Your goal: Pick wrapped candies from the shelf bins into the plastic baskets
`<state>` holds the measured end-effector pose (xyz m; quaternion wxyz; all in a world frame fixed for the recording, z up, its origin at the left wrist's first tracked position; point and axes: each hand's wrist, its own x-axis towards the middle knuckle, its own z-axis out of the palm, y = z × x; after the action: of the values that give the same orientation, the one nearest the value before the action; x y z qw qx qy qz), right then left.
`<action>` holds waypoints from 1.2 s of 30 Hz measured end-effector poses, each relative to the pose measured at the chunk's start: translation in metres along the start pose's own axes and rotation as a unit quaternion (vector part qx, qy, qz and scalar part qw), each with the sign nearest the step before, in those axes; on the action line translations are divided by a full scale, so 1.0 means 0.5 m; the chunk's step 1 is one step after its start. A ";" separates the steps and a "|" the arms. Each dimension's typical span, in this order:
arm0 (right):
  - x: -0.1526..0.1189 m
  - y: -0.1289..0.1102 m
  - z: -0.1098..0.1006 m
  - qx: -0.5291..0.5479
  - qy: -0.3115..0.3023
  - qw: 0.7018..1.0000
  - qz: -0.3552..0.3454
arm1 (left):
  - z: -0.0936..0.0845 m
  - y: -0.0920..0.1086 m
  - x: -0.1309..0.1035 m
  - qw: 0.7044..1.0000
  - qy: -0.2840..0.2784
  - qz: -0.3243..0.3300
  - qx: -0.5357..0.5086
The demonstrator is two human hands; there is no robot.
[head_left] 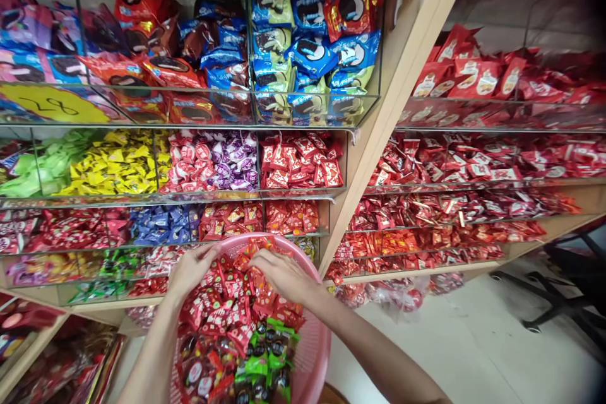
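Red candies (261, 293) beneath right hand (285, 276) fingers (262, 259), in pink basket (320, 347).

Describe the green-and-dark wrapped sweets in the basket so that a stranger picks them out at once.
In front of the pale wooden shelves, find the pink plastic basket with a rounded rim. Inside, at the near right of the heap, lie the shiny green-and-dark wrapped sweets. Their bright green wrapper ends set them apart from the mostly red wrapped sweets beside and beyond them.
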<state>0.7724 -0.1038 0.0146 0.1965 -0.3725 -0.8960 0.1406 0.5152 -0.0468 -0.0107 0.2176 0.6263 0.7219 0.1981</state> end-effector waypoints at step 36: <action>0.034 0.010 0.054 -0.103 0.030 0.992 0.073 | -0.005 -0.006 -0.011 1.000 0.005 0.005 0.005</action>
<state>0.7523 -0.0912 -0.0070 0.1729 -0.4588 -0.8701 0.0507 0.5120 -0.0527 -0.0100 0.2100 0.6297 0.7211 0.1986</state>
